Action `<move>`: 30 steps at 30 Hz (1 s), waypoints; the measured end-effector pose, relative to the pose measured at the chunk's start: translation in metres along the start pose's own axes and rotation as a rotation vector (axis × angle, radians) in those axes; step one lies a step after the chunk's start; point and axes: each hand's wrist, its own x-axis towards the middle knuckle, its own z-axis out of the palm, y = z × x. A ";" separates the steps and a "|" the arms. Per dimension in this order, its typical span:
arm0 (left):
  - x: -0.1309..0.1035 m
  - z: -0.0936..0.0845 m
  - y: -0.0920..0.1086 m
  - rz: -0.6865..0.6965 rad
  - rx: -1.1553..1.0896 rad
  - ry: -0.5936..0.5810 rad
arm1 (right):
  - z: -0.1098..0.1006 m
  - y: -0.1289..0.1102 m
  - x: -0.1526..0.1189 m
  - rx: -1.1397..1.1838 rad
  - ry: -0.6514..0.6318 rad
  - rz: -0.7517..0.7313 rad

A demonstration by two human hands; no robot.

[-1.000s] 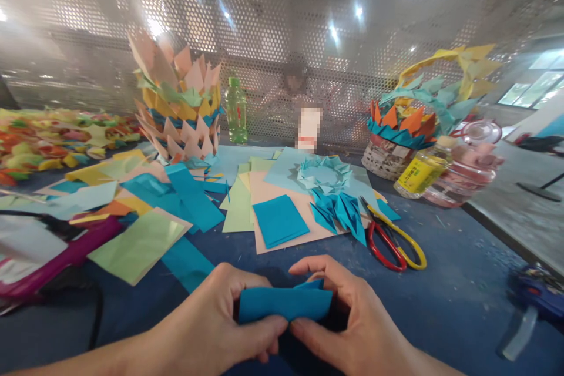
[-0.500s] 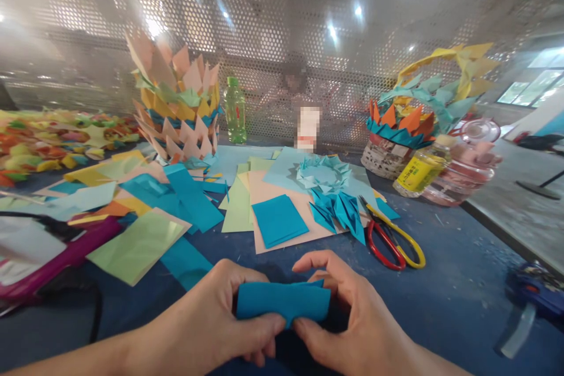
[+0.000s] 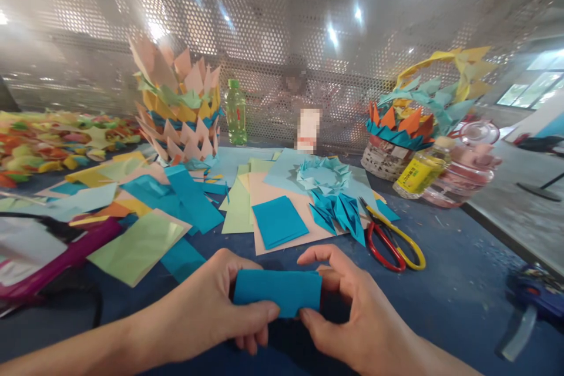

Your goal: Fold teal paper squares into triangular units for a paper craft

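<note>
A folded piece of blue paper (image 3: 282, 291) is held up between my two hands, low in the middle of the view. My left hand (image 3: 235, 305) grips its left end, thumb flat along the near face and fingers behind. At the right end, my right hand (image 3: 341, 299) pinches the lower corner with the thumb, its index finger raised and curved. Just beyond lies a stack of blue paper squares (image 3: 279, 222) on a pale peach sheet (image 3: 259, 248). Folded blue paper points (image 3: 339, 211) and a light blue paper ring (image 3: 324, 175) are behind it.
Red and yellow scissors (image 3: 396, 241) lie to the right, a glue gun (image 3: 537, 294) at the far right. Loose paper and a purple-handled tool (image 3: 88, 244) spread on the left. Paper-petal stacks (image 3: 180, 117), a green bottle (image 3: 235, 111) and a yellow-labelled bottle (image 3: 420, 170) stand behind.
The blue paper, bulging and uneven before, now lies flatter with its top edges lined up. Both hands have risen slightly with it, and my right thumb has shifted to its lower right corner.
</note>
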 end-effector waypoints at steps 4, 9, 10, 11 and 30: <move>0.000 -0.002 0.001 0.003 0.030 0.011 | -0.001 0.000 0.001 -0.007 0.010 -0.005; 0.001 -0.004 0.001 0.012 0.034 0.023 | -0.003 0.005 0.003 -0.046 0.017 -0.003; 0.001 -0.005 0.001 0.011 0.031 0.026 | -0.003 0.006 0.003 -0.056 0.022 0.002; 0.001 -0.005 0.001 0.011 0.029 0.033 | -0.003 0.007 0.003 -0.063 0.025 0.005; 0.003 -0.012 0.001 0.034 0.049 0.090 | -0.014 0.008 0.008 -0.033 0.022 -0.099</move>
